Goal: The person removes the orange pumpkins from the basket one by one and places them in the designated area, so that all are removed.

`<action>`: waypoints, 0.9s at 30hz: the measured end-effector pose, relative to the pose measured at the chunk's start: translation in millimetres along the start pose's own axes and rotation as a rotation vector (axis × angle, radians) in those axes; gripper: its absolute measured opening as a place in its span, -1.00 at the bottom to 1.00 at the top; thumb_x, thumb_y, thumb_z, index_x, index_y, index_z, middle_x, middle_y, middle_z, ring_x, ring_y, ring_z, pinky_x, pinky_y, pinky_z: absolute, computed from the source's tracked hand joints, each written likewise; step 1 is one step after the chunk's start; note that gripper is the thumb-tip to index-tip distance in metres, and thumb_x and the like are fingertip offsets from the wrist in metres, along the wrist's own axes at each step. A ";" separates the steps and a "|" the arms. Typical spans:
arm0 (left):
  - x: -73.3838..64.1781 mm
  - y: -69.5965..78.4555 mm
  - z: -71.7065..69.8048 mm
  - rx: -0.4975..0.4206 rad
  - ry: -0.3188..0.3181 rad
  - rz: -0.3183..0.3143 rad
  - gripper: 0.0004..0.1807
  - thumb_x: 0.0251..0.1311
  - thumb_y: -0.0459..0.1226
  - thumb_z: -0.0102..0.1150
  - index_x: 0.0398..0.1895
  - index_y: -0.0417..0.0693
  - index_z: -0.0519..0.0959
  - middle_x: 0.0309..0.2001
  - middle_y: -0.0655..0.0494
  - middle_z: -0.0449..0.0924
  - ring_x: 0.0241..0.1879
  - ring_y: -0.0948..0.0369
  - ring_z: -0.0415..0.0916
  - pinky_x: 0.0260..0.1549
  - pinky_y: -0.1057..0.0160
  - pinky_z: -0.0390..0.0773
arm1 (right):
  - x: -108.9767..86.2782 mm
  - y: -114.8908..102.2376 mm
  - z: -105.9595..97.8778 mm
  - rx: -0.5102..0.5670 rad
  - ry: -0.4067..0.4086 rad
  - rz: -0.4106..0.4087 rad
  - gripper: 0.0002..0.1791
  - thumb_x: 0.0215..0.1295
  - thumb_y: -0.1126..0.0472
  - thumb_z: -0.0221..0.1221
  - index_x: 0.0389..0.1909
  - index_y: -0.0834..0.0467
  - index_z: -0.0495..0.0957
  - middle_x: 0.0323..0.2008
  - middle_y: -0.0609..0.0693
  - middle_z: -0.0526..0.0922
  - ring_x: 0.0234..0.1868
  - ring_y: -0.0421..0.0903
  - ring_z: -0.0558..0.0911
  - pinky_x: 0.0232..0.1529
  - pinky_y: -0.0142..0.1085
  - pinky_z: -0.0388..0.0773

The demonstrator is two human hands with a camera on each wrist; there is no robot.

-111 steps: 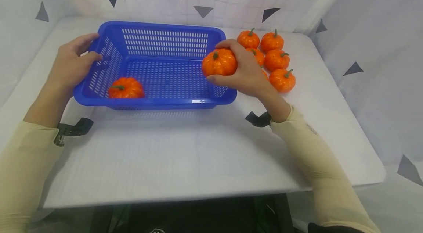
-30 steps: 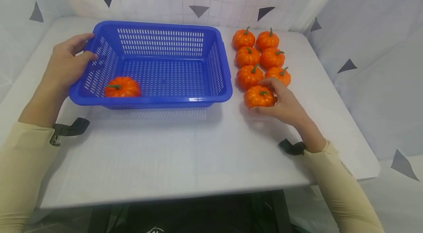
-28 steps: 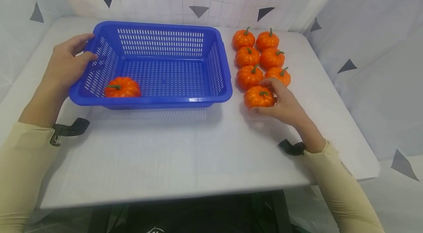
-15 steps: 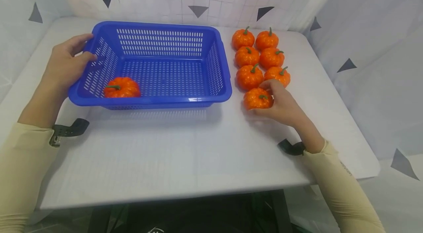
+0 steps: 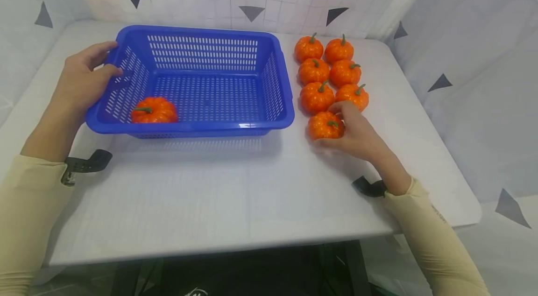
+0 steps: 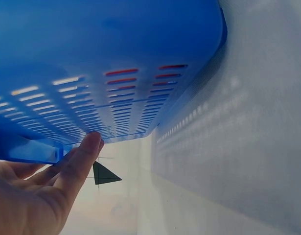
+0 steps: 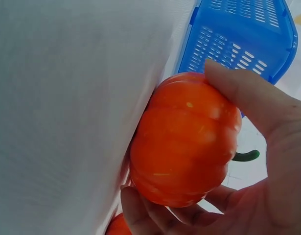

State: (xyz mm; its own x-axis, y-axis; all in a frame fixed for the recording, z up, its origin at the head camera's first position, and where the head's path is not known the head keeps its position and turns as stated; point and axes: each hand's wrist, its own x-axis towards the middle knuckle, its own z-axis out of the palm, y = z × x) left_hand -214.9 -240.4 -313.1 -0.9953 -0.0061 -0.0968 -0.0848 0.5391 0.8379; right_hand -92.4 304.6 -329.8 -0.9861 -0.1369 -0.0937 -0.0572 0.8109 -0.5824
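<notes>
My left hand (image 5: 81,79) grips the left rim of a blue plastic basket (image 5: 189,129), thumb over the edge. From the left wrist view, the fingers (image 6: 79,164) reach along the outside of the slotted wall. One orange pumpkin (image 5: 154,110) with a green stem sits in the basket's front left corner. My right hand (image 5: 357,135) holds a second small pumpkin (image 5: 324,125) low at the table, right of the basket. In the right wrist view, the thumb lies on one side of this pumpkin (image 7: 184,142) and the fingers curl round the other.
Several more pumpkins (image 5: 316,98) stand in two columns behind the held one, beside the basket's right end. The white table (image 5: 210,202) has its front edge toward me. White walls with dark triangles rise behind and at both sides.
Since the oldest frame, the right hand has carried its pumpkin from over the basket's right end to the front of the left column. Lately both have shifted slightly left. The left hand keeps its grip.
</notes>
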 end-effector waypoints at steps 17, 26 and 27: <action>-0.6 4.7 -0.3 -0.003 0.000 -0.003 -0.34 0.56 -0.15 -0.09 0.67 0.38 0.11 0.64 0.13 0.02 0.60 -0.01 -0.04 0.45 -0.19 0.11 | -12.7 -39.5 -48.6 -0.147 -0.006 -0.050 0.10 0.15 -0.12 0.52 0.48 0.33 0.11 0.33 0.31 0.28 0.31 0.29 0.35 0.31 0.29 0.36; -2.5 2.9 -0.3 -0.018 0.000 0.023 -0.33 0.54 -0.16 -0.07 0.67 0.33 0.14 0.63 0.06 0.07 0.59 0.00 -0.01 0.48 -0.15 0.05 | -6.5 -93.5 -55.3 -0.087 0.095 -0.260 -0.19 0.26 0.01 0.45 0.40 0.24 0.31 0.22 0.14 0.49 0.20 0.14 0.49 0.21 0.18 0.46; -2.9 2.4 -1.0 -0.017 0.001 0.022 -0.33 0.54 -0.16 -0.07 0.67 0.32 0.14 0.63 0.06 0.07 0.59 0.01 -0.02 0.49 -0.14 0.03 | -3.7 -100.8 -53.8 -0.098 0.104 -0.292 -0.20 0.26 0.01 0.45 0.38 0.24 0.33 0.20 0.14 0.50 0.19 0.12 0.49 0.20 0.15 0.47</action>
State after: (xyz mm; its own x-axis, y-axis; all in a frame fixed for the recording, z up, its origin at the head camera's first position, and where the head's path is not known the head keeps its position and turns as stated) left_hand -212.3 -239.9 -310.3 -0.9970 0.0045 -0.0776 -0.0637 0.5250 0.8487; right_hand -91.4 254.0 -227.3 -0.9362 -0.3169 0.1519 -0.3497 0.7975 -0.4917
